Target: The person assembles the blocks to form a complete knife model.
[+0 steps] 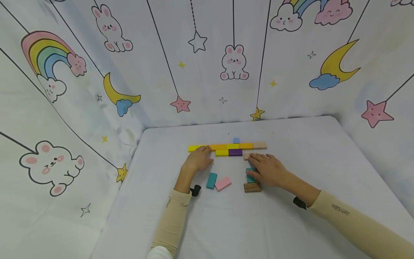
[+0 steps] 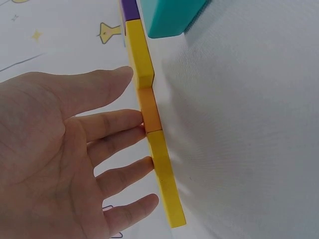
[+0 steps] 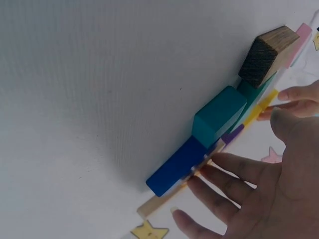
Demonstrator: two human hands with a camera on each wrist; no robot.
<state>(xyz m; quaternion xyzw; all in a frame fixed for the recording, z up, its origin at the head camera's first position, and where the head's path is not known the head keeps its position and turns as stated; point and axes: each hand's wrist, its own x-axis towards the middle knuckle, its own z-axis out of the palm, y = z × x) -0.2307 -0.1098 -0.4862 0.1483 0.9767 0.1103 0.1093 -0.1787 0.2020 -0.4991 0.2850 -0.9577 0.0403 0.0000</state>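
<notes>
My left hand (image 1: 198,159) reaches to the left part of a row of blocks. In the left wrist view its straight fingertips touch an orange block (image 2: 151,110) and a yellow block (image 2: 167,184). My right hand (image 1: 269,169) lies over the right-hand group, fingers extended. Beside its fingers, in the right wrist view, are a dark blue block (image 3: 175,168), a teal block (image 3: 220,117) and a beige block (image 3: 155,205); exact contact is hard to tell. A dark brown wood block (image 1: 252,187) sits nearest me in that group. Neither hand grips anything.
A purple block (image 1: 235,153) and a yellow block (image 1: 221,153) lie along the row's near side. One light blue block (image 1: 236,140) stands behind it. Between my forearms lie a teal block (image 1: 211,180) and a pink block (image 1: 223,183) on the white table (image 1: 213,223).
</notes>
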